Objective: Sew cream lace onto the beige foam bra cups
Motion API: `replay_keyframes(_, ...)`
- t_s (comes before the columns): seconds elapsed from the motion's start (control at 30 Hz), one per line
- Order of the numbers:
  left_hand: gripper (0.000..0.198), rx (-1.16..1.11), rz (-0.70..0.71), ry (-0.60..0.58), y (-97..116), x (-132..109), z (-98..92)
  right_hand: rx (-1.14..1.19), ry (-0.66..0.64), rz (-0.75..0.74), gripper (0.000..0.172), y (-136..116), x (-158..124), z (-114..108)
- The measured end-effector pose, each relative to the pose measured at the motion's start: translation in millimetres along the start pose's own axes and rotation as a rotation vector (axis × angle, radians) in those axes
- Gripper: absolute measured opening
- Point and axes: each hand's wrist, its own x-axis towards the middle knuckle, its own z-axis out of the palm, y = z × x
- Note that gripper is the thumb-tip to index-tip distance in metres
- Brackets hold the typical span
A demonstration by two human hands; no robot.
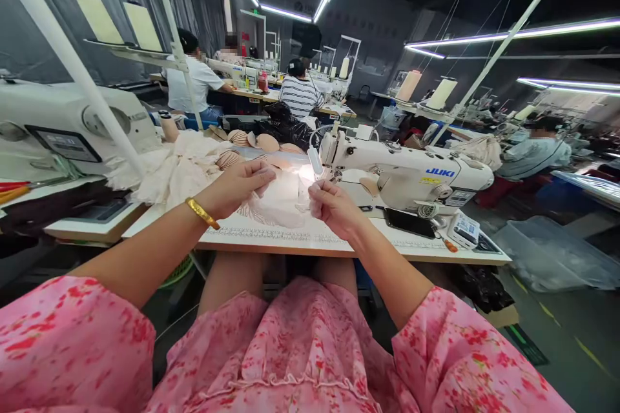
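A thin cream-white fabric piece (283, 203) hangs between my hands over the front of the sewing table (290, 242). My left hand (239, 187), with a gold bracelet at the wrist, is closed on its left side. My right hand (334, 206) pinches its right edge, thumb against fingers. Just behind my right hand stands the white JUKI sewing machine (404, 164), and its lamp (314, 160) throws bright light between the hands. The exact grip of the fingertips is partly lost in the glare. Beige striped cup-shaped pieces (266, 142) lie behind the fabric.
Ruffled cream fabric (169, 168) is heaped on the left, near another machine (72, 122). On the right lie a black phone (411, 223) and a small white box (464, 230). A clear plastic bin (557, 251) stands on the floor. Co-workers (194, 80) sit farther back.
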Motion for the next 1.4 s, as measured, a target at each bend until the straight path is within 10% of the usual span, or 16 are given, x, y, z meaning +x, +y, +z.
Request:
replay_keyframes(0.7, 0.026, -0.084, 0.242, 0.188, 37, -70, -4.6, -0.249, -0.021, -0.14, 0.042, -25, -59, 51)
replay_keyframes(1.4, 0.057, 0.024, -0.103, -0.046, -74, 5, -36.6, -0.149, 0.006, 0.114, 0.064, 68, 3, 18)
